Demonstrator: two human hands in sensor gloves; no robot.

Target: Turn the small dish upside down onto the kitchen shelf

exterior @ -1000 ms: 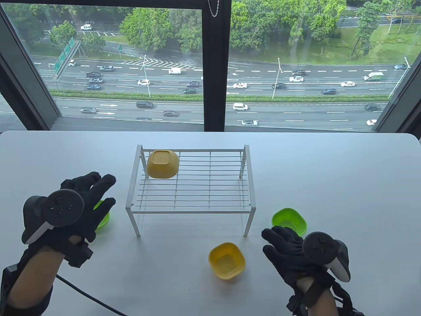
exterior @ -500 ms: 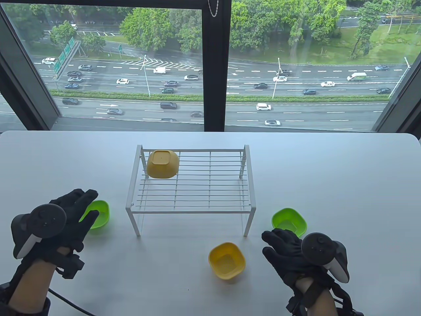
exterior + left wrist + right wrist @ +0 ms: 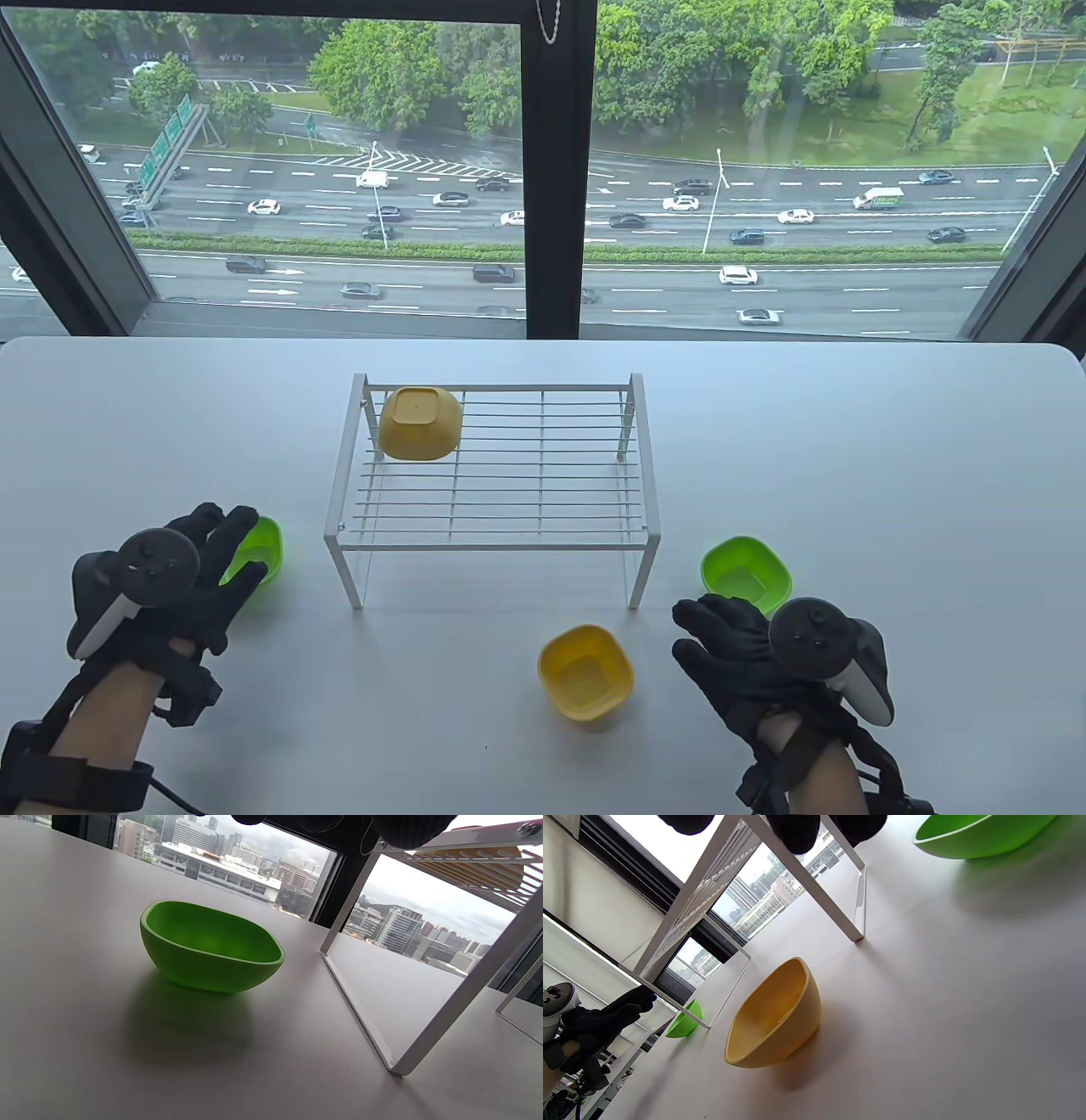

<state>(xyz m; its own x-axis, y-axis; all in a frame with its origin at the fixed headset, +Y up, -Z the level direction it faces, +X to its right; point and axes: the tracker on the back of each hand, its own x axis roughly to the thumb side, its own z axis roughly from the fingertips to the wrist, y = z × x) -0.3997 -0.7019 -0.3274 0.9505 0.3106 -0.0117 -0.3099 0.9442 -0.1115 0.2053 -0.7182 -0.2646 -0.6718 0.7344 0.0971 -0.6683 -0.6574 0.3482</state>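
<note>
1. My left hand [image 3: 182, 586] hovers over the near-left edge of the small lime-green plastic dish [image 3: 254, 556] on the left side of the white tabletop [image 3: 848, 441]. Fingers spread and slightly curled, holding nothing. In the table view I cannot tell whether the fingertips touch the rim; the left wrist view shows the dish [image 3: 210, 946] sitting free, with only fingertips at the top edge of frame.
2. Key relation: the dish lies just ahead of my left fingers and a little to their right, upright, mouth up, on the tabletop just left of the white wire kitchen shelf [image 3: 496, 463]. Left hand is clearly the nearer one.
3. The dish is rounded-square, so no real long axis. Any rim side should work for a pinch.
4. My right hand [image 3: 747, 654] rests low on the tabletop, fingers loosely spread, empty. It sits between the second lime-green dish [image 3: 747, 573] just ahead of it and the upright yellow plastic dish [image 3: 585, 675] to its left.
5. 1 yellow dish [image 3: 420, 424] is already upside down on the shelf's back-left corner. 3 dishes are not yet flipped.
6. My judgement: next is a left-hand rim grasp on the left green dish, then lift up and right over the shelf frame, and invert. Free grid lies in front of and to the right of the inverted yellow one.
7. Risk: clipping the shelf's left front leg [image 3: 462, 1001] on the way up.
</note>
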